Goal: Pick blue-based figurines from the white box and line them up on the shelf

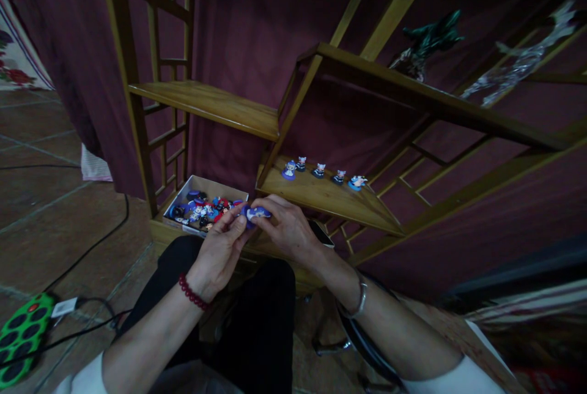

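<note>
A small purple-and-white figurine (257, 213) is held between both hands, above the gap between the knees. My left hand (223, 243) pinches its purple base end, and my right hand (288, 226) grips the other end with thumb and fingers. Left of the hands, a shallow box (239, 191) holds many small figurines in purple, white, red and black. On the wooden shelf (316, 197) beyond my right hand stand several figurines: a purple one (288, 170), dark-based ones (320, 170) and a blue-based one (357, 183).
An upper wooden shelf (211, 104) spans the left of the rack. A green sculpture (431, 39) and a clear one (516, 70) stand high at the right. A dark flat object (321, 234) lies behind my right wrist. A green power strip (26, 336) and cables are on the floor.
</note>
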A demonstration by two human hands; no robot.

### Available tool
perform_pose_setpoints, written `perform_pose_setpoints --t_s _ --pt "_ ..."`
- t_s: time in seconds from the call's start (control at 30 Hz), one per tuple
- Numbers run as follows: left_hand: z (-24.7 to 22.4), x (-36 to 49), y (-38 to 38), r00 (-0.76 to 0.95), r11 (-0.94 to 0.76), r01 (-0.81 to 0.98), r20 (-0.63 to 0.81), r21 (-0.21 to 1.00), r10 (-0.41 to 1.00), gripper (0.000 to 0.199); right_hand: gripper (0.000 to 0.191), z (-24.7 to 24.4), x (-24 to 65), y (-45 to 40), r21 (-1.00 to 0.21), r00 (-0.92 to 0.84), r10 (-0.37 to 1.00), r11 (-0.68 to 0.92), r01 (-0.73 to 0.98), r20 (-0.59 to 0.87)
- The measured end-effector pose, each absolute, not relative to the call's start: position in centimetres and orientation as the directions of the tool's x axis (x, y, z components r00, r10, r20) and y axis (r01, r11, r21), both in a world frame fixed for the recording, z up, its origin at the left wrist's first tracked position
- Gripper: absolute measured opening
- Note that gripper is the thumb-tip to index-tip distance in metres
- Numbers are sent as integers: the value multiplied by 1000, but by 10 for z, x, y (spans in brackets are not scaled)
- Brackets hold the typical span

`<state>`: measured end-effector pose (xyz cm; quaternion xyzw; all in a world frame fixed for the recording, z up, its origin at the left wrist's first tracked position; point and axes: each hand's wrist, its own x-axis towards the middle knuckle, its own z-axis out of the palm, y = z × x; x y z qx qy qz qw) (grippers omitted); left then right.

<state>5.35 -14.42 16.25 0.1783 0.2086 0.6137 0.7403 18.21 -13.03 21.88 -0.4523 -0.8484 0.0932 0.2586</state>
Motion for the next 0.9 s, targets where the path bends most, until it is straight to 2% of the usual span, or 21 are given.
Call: perform_pose_setpoints --t_s 0.3,0.5,0.9 --pt "160 53 -145 182 182 -833 -53 522 982 25 19 218 187 -127 -332 -557 739 670 664 379" --pt "160 53 -146 147 162 -823 -72 544 987 28 16 220 180 -130 -367 -414 841 528 766 348" --pt "154 56 -148 67 88 -798 -57 597 996 32 12 220 167 -130 -520 -219 936 336 785 274"
